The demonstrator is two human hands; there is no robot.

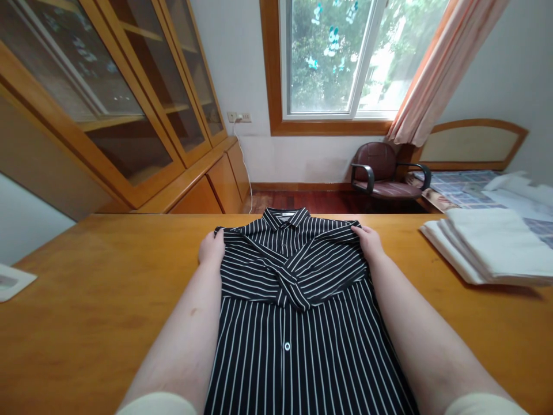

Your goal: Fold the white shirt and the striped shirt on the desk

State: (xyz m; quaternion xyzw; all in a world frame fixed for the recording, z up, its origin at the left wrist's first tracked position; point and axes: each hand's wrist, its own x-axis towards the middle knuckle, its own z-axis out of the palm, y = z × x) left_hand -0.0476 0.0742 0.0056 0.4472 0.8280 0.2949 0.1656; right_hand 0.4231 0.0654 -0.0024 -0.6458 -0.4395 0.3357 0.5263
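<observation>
A black shirt with white stripes (pixel 294 323) lies flat on the wooden table (pixel 95 300), collar away from me and both sleeves folded across the chest. My left hand (pixel 211 246) grips the shirt's left shoulder edge, fingers curled round the fabric. My right hand (pixel 368 240) grips the right shoulder edge in the same way. Both forearms run along the shirt's sides.
A stack of folded white cloth (pixel 488 245) sits at the table's right. A white paper corner (pixel 12 281) shows at the left edge. Beyond the table stand a brown armchair (pixel 382 170), glass-door cabinets (pixel 129 104), a bed (pixel 470 184) and a window (pixel 345 55).
</observation>
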